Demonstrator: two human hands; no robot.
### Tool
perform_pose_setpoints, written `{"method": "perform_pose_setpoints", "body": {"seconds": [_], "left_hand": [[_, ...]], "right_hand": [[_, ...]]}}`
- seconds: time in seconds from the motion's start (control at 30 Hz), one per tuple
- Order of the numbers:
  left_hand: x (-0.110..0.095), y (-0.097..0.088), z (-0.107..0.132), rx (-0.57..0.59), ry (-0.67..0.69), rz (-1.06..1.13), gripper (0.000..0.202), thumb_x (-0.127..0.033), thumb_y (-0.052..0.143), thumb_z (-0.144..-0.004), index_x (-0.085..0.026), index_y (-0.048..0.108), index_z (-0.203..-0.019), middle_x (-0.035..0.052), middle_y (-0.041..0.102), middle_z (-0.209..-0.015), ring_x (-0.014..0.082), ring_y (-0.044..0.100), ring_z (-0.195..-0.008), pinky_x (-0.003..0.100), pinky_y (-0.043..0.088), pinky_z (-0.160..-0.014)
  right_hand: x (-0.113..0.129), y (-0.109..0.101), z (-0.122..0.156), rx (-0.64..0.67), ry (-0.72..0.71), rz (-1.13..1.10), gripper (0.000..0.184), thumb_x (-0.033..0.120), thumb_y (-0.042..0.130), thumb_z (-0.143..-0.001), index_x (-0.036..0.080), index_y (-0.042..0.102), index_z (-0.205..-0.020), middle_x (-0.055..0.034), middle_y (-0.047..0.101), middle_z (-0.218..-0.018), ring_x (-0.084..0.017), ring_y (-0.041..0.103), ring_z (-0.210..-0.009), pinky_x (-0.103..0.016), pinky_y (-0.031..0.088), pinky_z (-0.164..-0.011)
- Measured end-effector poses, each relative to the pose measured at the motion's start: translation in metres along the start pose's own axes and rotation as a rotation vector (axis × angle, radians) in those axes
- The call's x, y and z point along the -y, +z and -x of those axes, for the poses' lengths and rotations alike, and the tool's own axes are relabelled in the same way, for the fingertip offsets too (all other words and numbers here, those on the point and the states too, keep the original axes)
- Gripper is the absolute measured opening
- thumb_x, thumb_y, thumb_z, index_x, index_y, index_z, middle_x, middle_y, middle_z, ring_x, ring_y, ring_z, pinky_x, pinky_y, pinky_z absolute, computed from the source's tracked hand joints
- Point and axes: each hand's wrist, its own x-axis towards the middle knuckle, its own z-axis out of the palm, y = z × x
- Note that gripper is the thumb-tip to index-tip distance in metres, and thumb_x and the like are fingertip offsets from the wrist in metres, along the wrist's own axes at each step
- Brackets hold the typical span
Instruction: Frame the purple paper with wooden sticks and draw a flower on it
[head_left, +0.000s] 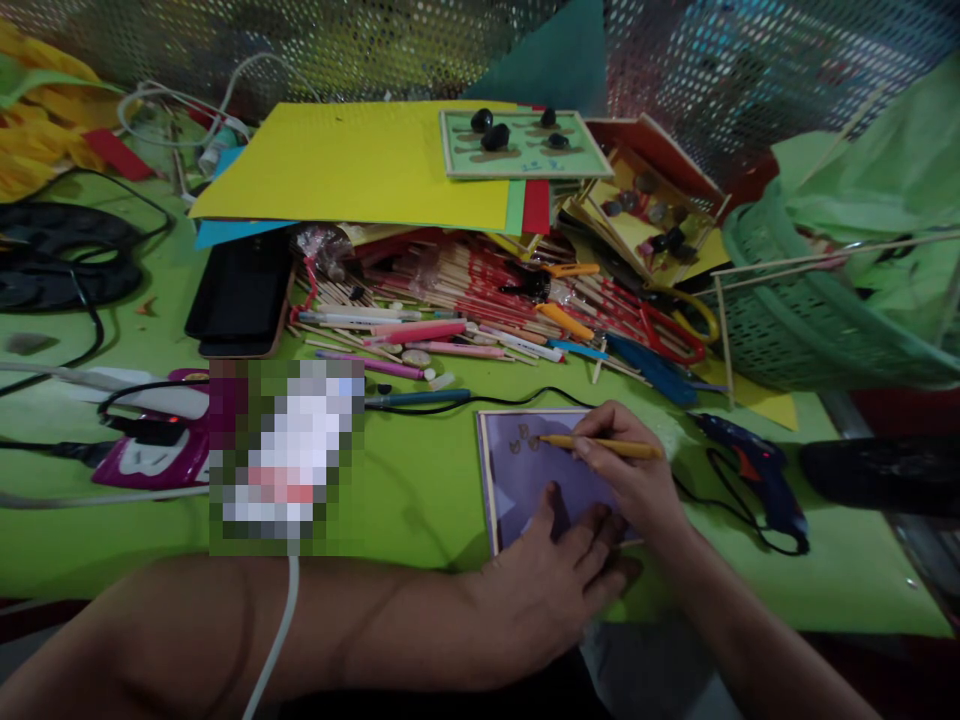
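My right hand (630, 475) is closed around a yellow-brown pen (622, 446). The pen's tip touches a purple sheet (555, 455) near a few small brownish drawn marks (523, 440). Thin pale sticks edge the sheet on its left and upper sides. Spread over the sheet's lower part, my left hand (562, 570) lies flat with its fingers apart, holding nothing. Its forearm crosses the near side of the green table, and my two hands partly cover the sheet.
A glue gun (757, 470) lies right of the sheet. Behind are pens (427, 330), scissors (667, 330), bundled sticks (465, 280), yellow card (360, 165), a framed stone picture (525, 145) and a green basket (795, 300). A purple power strip (150, 460) and blurred-out phone (292, 450) lie left.
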Motion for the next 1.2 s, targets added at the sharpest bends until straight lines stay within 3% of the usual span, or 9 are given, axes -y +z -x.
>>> {"method": "perform_pose_setpoints", "body": {"seconds": [0.83, 1.2], "left_hand": [[0.0020, -0.0041, -0.0006, 0.016, -0.003, 0.005, 0.054, -0.040, 0.049, -0.099, -0.021, 0.048, -0.150, 0.0133, 0.046, -0.158, 0.0325, 0.040, -0.145, 0.062, 0.039, -0.110], [-0.0005, 0.0037, -0.0001, -0.033, -0.013, -0.023, 0.056, -0.041, 0.052, -0.097, -0.022, 0.049, -0.150, 0.0129, 0.046, -0.157, 0.0333, 0.040, -0.145, 0.062, 0.038, -0.110]], "right_hand": [[0.0030, 0.0033, 0.0011, 0.053, -0.046, 0.002, 0.008, 0.029, 0.068, -0.083, 0.023, 0.062, -0.081, 0.0007, 0.062, -0.071, -0.016, 0.058, -0.065, -0.030, 0.047, -0.062], [0.0038, 0.0045, 0.0015, 0.069, -0.008, -0.025, 0.008, 0.028, 0.069, -0.082, 0.023, 0.063, -0.082, 0.0010, 0.062, -0.071, -0.016, 0.058, -0.065, -0.028, 0.047, -0.061]]}}
